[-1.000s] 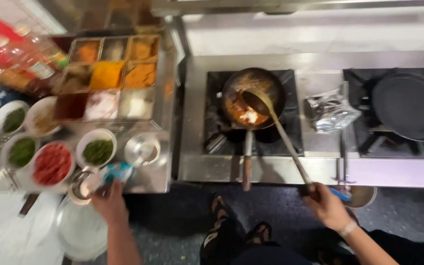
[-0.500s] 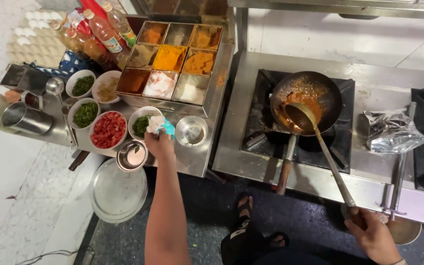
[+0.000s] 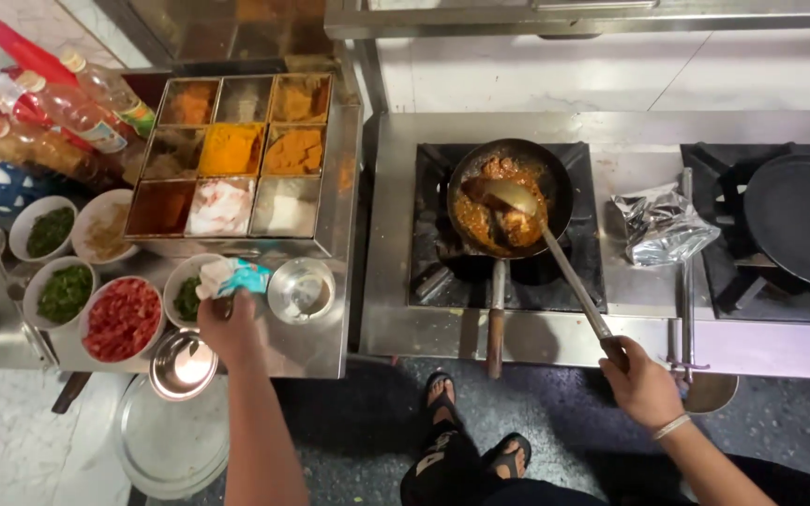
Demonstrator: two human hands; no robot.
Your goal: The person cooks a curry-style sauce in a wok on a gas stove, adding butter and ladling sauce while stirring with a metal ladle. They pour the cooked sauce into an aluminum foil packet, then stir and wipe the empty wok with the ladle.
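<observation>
My view has swung right since a moment ago. My left hand [image 3: 230, 328] is gripping a blue packet [image 3: 234, 276] over the steel counter [image 3: 316, 342]; my right hand [image 3: 644, 384] is clasping the ladle [image 3: 508, 199] in the pan [image 3: 508, 192] on the stove [image 3: 611, 309], dark floor [image 3: 349, 422] below.

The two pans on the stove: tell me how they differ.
The deep pan holds orange-brown food and a ladle that the right hand grips; the flat black pan is bare. The deep pan sits on the left burner, the flat pan on the right. Both are round and dark.
</observation>
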